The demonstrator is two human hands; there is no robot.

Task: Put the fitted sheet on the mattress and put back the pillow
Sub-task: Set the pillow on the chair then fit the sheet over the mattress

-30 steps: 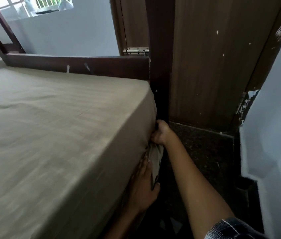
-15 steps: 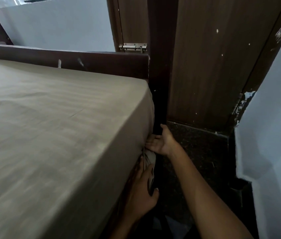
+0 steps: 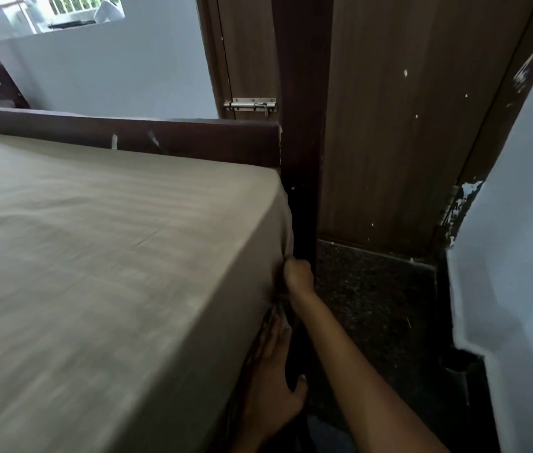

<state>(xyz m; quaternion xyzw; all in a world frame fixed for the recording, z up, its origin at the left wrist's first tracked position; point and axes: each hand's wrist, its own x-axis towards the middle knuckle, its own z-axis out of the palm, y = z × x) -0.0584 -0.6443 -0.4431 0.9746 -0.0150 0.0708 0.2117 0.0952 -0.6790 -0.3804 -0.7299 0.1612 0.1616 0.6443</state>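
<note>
right hand (image 3: 298, 276): fingers curled tight, gripping a fold of the sheet (image 3: 95, 256) | right arm: bare forearm stretched forward from the lower right, wrist straight | left hand (image 3: 271, 384): lower and nearer, fingers straight, laid flat, pointing forward, thumb spread to the right | left wrist: at the bottom edge

1. Your right hand (image 3: 298, 277) is gripping the beige fitted sheet (image 3: 111, 256) at its corner, just beside the dark wooden bedpost (image 3: 301, 158).
2. Your left hand (image 3: 273, 384) is lying flat against the side just below that grip, fingers straight.
3. The sheet is covering the top up to the footboard (image 3: 128, 138).
</note>
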